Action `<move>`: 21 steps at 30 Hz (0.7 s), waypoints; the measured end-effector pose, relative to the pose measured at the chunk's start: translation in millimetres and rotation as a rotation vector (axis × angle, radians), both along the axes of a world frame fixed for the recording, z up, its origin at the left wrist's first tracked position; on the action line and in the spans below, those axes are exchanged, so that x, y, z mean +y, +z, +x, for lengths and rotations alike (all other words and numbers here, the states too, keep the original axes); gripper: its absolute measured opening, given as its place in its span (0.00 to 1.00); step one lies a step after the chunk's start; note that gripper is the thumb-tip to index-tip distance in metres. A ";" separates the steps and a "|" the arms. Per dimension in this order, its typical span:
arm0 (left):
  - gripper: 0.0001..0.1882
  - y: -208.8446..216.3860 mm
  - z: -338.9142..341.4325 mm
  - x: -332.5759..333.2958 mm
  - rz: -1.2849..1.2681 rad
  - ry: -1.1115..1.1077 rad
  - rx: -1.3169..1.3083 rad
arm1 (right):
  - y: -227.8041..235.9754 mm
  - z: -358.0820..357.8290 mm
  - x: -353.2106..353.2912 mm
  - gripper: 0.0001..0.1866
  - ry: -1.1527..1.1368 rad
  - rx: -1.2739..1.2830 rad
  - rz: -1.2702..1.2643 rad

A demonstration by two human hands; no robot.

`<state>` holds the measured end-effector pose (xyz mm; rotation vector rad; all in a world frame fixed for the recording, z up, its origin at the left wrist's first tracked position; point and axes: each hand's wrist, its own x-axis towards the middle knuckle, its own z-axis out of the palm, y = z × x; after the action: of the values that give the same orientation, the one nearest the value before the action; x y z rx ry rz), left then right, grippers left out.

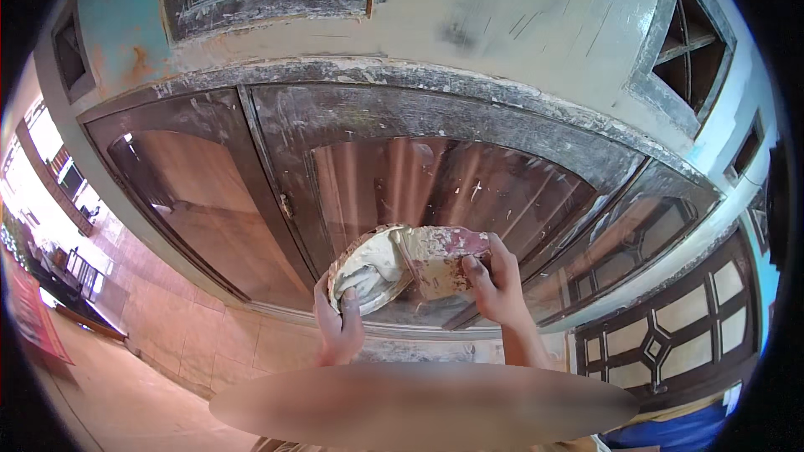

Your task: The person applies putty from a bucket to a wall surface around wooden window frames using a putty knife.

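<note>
My left hand (339, 326) is closed on the left edge of a shallow round bowl (400, 291), thumb over the rim. The bowl is tilted toward me and crusted along its edge. Thick cream-coloured putty (374, 264) clings to its inside. In my right hand (500, 285) is a wide putty scraper (444, 278), stained with rust and dried filler and reddish along its upper part. My thumb presses on its face. The scraper's left edge meets the putty at the bowl's right side. My fingers behind both things are hidden.
Ahead stands a dark wooden window frame (402, 105) smeared with white, with curtained glass. Patched plaster wall (519, 25) with latticed vents (687, 50) lies above. A dark panelled door (678, 326) is at right. Tiled floor (193, 339) stretches left, toward a railing (84, 272).
</note>
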<state>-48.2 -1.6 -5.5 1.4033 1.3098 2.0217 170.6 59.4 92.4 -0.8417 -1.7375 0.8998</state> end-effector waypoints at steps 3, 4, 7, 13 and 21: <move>0.22 -0.6 1.1 5.1 0.025 0.000 -0.001 | -1.9 9.9 1.3 0.08 -0.015 0.029 -0.038; 0.23 -2.2 0.8 6.6 0.038 0.022 -0.034 | -4.6 12.4 3.3 0.08 -0.009 0.067 -0.075; 0.23 -1.4 -0.3 8.7 0.061 0.052 -0.095 | -6.0 12.2 2.6 0.09 0.021 0.128 -0.188; 0.25 -7.9 1.4 8.8 0.089 0.073 -0.140 | -27.0 8.7 6.5 0.11 0.042 0.088 -0.317; 0.22 -4.0 -3.0 2.0 0.045 0.073 -0.023 | -10.0 -6.8 2.0 0.13 0.069 0.090 -0.287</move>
<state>-51.2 0.3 -9.5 1.3657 1.3328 2.1207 163.8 61.4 82.3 -0.9152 -1.5892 1.2356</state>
